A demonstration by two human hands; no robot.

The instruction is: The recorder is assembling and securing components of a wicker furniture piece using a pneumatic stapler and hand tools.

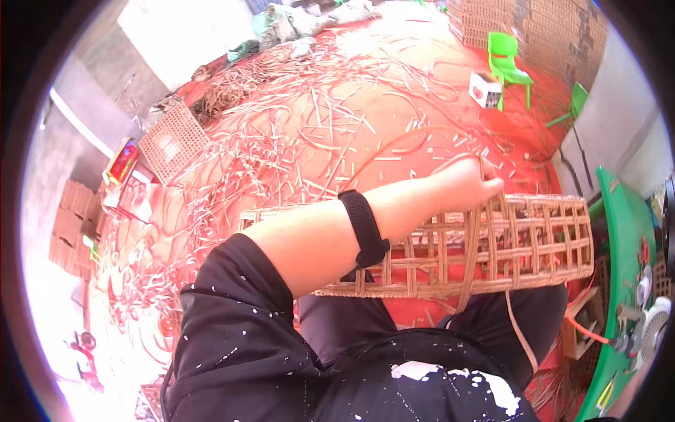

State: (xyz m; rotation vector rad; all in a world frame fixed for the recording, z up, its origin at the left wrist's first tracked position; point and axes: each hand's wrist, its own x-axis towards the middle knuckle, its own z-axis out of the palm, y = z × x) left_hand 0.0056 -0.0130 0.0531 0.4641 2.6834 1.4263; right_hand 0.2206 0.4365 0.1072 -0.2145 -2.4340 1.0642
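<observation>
A woven cane basket (541,239) with an open lattice lies on its side across my lap. My left arm reaches across it from the lower left, a black band (365,228) on the wrist. My left hand (472,184) is closed at the basket's upper edge, gripping a flat cane strip (467,260) that runs down over the lattice and hangs below it. A thin end of the strip arcs away to the left above my forearm. My right hand is not visible.
Cut cane strips (316,133) litter the red floor ahead. A flat woven panel (172,141) lies far left, with stacked panels (548,28) at the top right. Two green chairs (510,63) and a white box (485,90) stand beyond. A green table (626,267) with a small fan (654,325) is at my right.
</observation>
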